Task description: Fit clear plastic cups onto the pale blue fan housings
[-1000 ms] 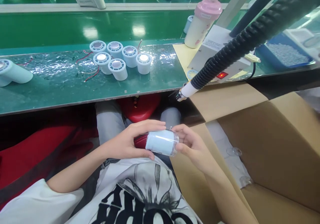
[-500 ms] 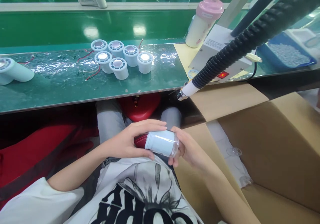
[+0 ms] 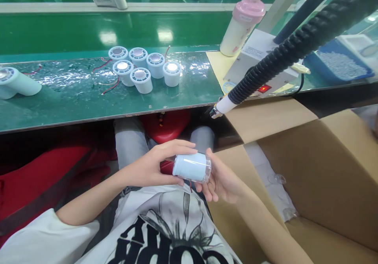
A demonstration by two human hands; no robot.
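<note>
Pale blue cylinder [image 3: 190,167] crosswise above the lap, clasped from the left

Held in the left hand [image 3: 155,163], narrowed to the thickness of the cylinder, with fingers along the far side and thumb along the near side. Laid nearly left to right along its long axis, straight out from the left palm toward the right. Closest to that palm, a dark red part [image 3: 167,167], half covered by the hand and too hidden to identify. At the opposite end, to the right of the grip, a clear cover [image 3: 208,167] over the blue. Just below the left thumb tip, hanging from the near side, a short red wire [image 3: 190,186].

Nearer to the covered end than the left: the right hand [image 3: 226,183], loosely spread, palm toward the cylinder, closed on nothing visible. Cannot tell whether touching the cover or only just beside it.

Ahead of the grip, on a green bench [image 3: 186,93], six upright cylinders [image 3: 142,85] in a cluster. Ahead and to the right, well apart from both hands, a black hose [image 3: 260,71] tipped with a nozzle [image 3: 218,109]. Right of the right hand, a cardboard box [image 3: 321,165].
</note>
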